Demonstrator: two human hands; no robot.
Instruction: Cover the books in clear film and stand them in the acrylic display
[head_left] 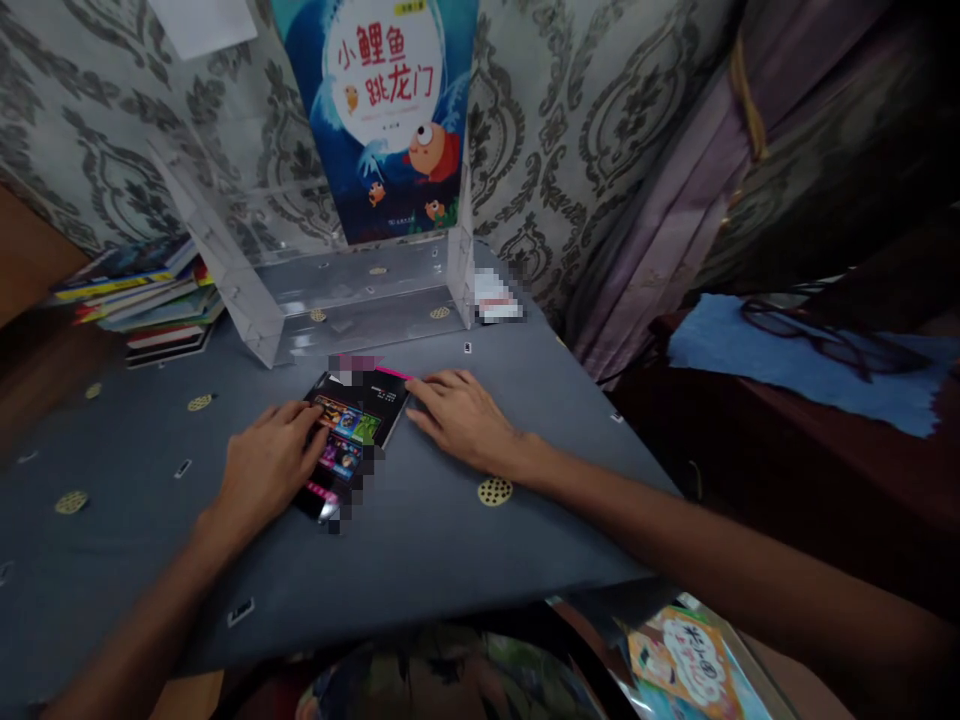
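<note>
A black book (386, 402) with small colourful pictures and pink edging lies at a slant on the grey tablecloth. Part of its cover is blurred by pixel blocks. Across its left edge rests my left hand (268, 455), the fingertips on the cover and nothing gripped. My right hand (466, 422) lies on the cloth at the upper right edge, fingers extended and their tips touching the book's side. Just behind the book stands a clear acrylic stand (247, 300), in which a blue picture book (397, 190) with a red fish leans upright.
A stack of books (161, 295) sits at the table's back left. Behind the stand's right side is a pixelated white item (497, 298). Glasses (806, 340) lie on a blue cloth (705, 345) to the right. Another picture book (679, 660) is below the table's front edge.
</note>
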